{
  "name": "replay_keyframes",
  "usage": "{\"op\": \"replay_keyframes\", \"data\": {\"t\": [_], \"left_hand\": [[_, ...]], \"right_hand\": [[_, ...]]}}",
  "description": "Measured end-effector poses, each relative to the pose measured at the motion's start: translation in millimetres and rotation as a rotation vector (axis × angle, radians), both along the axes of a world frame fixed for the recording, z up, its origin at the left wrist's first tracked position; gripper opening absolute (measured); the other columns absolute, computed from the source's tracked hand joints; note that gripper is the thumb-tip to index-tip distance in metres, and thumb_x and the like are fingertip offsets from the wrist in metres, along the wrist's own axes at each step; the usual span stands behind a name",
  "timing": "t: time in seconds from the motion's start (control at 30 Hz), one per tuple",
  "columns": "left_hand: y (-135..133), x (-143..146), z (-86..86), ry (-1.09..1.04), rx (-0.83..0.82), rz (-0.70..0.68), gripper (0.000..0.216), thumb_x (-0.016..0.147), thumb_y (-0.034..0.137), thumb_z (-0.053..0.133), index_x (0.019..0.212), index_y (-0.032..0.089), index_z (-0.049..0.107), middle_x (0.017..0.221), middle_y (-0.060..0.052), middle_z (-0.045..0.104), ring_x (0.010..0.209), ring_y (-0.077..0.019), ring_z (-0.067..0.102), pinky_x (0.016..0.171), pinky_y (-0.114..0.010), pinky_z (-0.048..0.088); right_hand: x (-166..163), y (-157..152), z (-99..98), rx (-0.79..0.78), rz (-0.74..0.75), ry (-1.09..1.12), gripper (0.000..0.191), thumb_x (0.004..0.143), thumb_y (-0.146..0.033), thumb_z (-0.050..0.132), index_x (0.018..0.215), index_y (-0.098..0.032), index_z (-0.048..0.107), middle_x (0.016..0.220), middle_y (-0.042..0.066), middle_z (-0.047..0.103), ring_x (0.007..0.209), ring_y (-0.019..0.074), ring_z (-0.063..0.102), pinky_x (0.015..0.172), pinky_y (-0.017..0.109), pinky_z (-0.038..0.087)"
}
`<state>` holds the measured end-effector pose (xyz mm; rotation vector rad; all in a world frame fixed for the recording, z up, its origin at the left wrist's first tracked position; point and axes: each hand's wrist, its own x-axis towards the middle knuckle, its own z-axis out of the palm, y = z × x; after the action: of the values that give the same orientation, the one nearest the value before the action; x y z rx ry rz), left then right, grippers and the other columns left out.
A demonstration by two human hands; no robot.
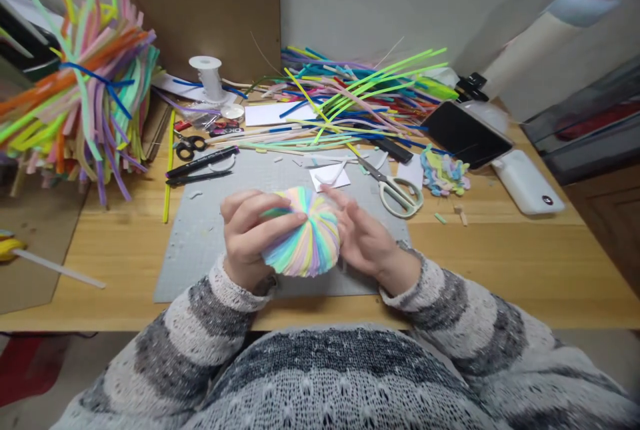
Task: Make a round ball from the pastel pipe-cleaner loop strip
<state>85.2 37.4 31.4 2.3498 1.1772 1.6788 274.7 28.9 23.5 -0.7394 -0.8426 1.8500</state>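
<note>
A round, ribbed piece made of pastel pipe cleaners (310, 247) is held up over the grey cutting mat (195, 243), its stripes running out from the centre. My left hand (250, 233) is closed on its left side, with fingers lying across the top toward the centre. Beside the right edge is my right hand (367, 237), fingers stretched out and apart, slightly blurred; whether the fingertips touch the piece I cannot tell. Behind the hands, a small white card (333, 180) with a white curved strip rests on the mat. Light-handled scissors (397, 193) lie to its right.
A big tied bundle of pipe cleaners (90, 97) stands at left, above a glue gun (13, 250). Loose pipe cleaners (360, 97) are heaped at the back, near a white spool (207, 77). Black markers (203, 165) lie left; a phone (465, 133) and white power bank (530, 183) right.
</note>
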Motion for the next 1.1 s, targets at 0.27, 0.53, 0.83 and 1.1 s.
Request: {"op": "replay_keyframes", "data": {"t": [0.27, 0.53, 0.83, 1.1], "left_hand": [[19.7, 13.4, -6.6, -1.028, -1.061, -0.218, 0.03, 0.086, 0.043, 0.061, 0.103, 0.018, 0.065, 0.097, -0.007, 0.066, 0.092, -0.0187, 0.064, 0.083, -0.033, 0.054], [12.6, 24.7, -3.6, -1.082, -1.241, -0.422, 0.029, 0.08, 0.041, 0.071, 0.093, 0.015, 0.069, 0.095, -0.009, 0.075, 0.096, -0.0242, 0.07, 0.085, -0.036, 0.056], [7.1, 26.9, -0.7, -1.113, -1.518, -0.32, 0.047, 0.082, 0.061, 0.061, 0.085, 0.014, 0.068, 0.082, -0.009, 0.073, 0.078, -0.0221, 0.069, 0.072, -0.035, 0.058], [8.6, 25.2, 7.3, -1.073, -1.575, -0.606, 0.063, 0.082, 0.074, 0.049, 0.095, 0.015, 0.069, 0.089, -0.013, 0.073, 0.098, -0.0308, 0.069, 0.084, -0.044, 0.057]], "right_hand": [[-0.9, 12.3, -9.2, -0.115, -0.08, 0.13, 0.034, 0.073, -0.027, 0.078, 0.103, -0.025, 0.064, 0.103, 0.001, 0.073, 0.098, 0.0183, 0.068, 0.092, 0.036, 0.056], [-7.2, 7.8, -5.5, -0.057, -0.006, 0.011, 0.039, 0.075, -0.048, 0.075, 0.104, -0.023, 0.066, 0.112, 0.007, 0.072, 0.106, 0.0235, 0.066, 0.095, 0.042, 0.054], [-5.6, 0.2, -12.3, -0.199, 0.223, 0.056, 0.041, 0.068, -0.044, 0.083, 0.098, -0.021, 0.067, 0.099, 0.007, 0.074, 0.085, 0.0195, 0.07, 0.089, 0.041, 0.056], [-3.2, 0.8, -20.2, -0.052, 0.155, 0.008, 0.041, 0.075, -0.051, 0.075, 0.104, -0.025, 0.064, 0.104, 0.007, 0.072, 0.1, 0.0224, 0.068, 0.091, 0.043, 0.056]]}}
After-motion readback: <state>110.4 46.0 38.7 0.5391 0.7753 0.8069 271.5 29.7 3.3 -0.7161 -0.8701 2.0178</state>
